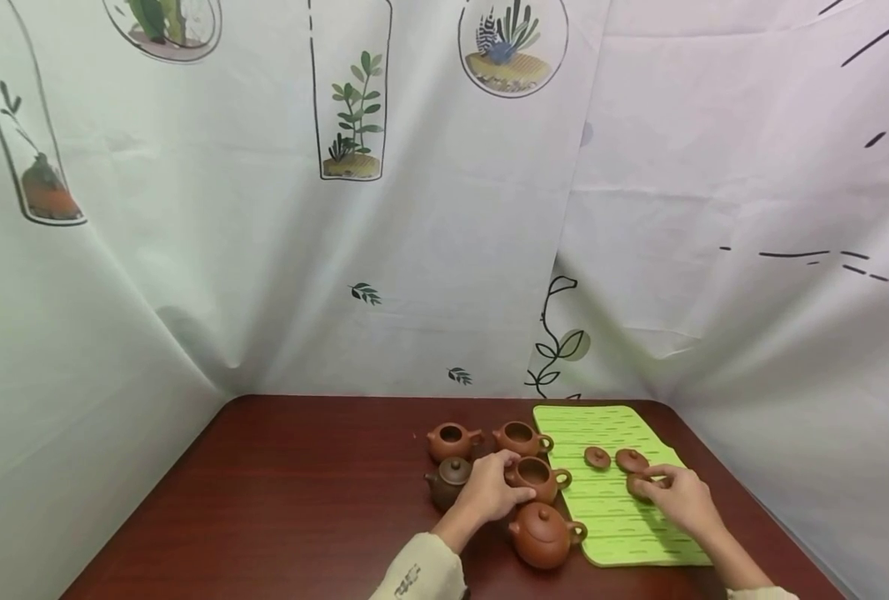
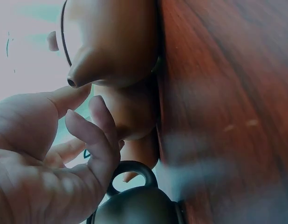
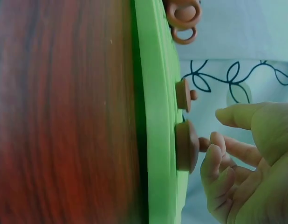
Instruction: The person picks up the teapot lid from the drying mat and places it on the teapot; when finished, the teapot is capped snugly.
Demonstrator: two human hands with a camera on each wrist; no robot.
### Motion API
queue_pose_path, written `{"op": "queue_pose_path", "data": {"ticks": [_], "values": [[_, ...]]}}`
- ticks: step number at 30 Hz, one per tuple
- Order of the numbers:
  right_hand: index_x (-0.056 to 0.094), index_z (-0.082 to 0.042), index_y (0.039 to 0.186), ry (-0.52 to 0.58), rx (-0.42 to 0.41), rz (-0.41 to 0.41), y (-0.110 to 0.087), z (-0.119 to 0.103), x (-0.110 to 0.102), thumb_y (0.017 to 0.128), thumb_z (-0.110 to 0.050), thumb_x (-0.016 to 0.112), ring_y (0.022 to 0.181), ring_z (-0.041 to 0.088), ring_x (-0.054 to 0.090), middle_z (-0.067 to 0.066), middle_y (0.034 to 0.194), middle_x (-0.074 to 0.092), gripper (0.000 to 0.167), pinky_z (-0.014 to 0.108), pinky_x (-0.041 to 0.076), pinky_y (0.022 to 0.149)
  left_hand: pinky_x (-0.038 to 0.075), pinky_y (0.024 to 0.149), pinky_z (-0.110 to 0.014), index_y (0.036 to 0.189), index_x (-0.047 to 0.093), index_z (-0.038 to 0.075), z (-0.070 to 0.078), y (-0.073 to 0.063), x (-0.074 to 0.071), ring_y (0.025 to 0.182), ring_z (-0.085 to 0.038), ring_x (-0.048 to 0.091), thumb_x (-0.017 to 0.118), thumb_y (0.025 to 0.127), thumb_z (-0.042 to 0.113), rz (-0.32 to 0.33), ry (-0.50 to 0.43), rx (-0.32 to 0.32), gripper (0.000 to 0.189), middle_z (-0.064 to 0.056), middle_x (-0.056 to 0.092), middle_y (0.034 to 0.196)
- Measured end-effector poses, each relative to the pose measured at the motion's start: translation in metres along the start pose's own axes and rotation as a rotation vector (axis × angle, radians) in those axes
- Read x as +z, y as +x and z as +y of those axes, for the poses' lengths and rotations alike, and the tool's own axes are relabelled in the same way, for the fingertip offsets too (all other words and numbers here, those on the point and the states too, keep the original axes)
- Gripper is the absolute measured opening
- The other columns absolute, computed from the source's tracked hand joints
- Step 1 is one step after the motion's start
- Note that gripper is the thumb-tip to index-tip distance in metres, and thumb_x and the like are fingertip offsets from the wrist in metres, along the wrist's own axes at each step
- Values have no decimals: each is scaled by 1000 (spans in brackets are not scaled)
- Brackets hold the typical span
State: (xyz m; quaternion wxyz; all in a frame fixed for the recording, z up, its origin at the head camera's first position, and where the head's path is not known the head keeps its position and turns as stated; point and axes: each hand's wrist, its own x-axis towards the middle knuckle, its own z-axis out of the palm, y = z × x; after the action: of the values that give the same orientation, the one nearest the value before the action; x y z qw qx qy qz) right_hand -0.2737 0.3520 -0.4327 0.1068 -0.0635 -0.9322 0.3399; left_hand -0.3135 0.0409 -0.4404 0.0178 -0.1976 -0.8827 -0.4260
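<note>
a lidded pot [image 1: 544, 540] was seen nearest on the table [image 1: 264, 500]. just behind it, an open pot [image 1: 540, 483] was held between thumb and forefinger by the left hand [image 1: 489, 490], with a dark pot [image 1: 448, 483] beside. a lid [image 1: 636, 487] on the green mat [image 1: 624, 542] was reached over by the right hand [image 1: 681, 500], its thumb and fingers apart; whether the lid was touched could not be told. farther back, two more lids [image 1: 597, 458] were set on the mat and two lidless pots [image 1: 442, 446] on the table, before a patterned curtain [image 1: 444, 250].

Teapots [image 1: 542, 546] smth clay; tbl [image 1: 264, 492] glossy wd; mat [image 1: 611, 525] ridged.
</note>
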Motion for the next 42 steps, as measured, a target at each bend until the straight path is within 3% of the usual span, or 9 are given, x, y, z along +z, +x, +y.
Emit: {"op": "queue_pose_path", "data": {"ticks": [14,33,42], "values": [[70,7,109,-37,16,-17,10,11,-3,90,-25,71,68,16,61,7,82,70,38,35,46,56,53,80,-40,121,67,10,0,0,2,105,-25,64,83,82,26,24,8,-37,45,-6,67,111],[72,5,106,-47,12,12,10,16,-2,90,-21,70,64,17,56,4,79,68,31,35,43,54,53,80,-41,116,66,13,2,4,2,105,-26,62,84,81,26,6,-13,-57,41,-5,65,110],[72,5,104,-19,23,-1,7,8,1,91,-22,71,63,18,56,4,77,66,30,35,43,54,54,78,-39,115,66,11,-1,4,2,98,-24,64,85,80,22,4,-43,-45,41,-6,65,108]]}}
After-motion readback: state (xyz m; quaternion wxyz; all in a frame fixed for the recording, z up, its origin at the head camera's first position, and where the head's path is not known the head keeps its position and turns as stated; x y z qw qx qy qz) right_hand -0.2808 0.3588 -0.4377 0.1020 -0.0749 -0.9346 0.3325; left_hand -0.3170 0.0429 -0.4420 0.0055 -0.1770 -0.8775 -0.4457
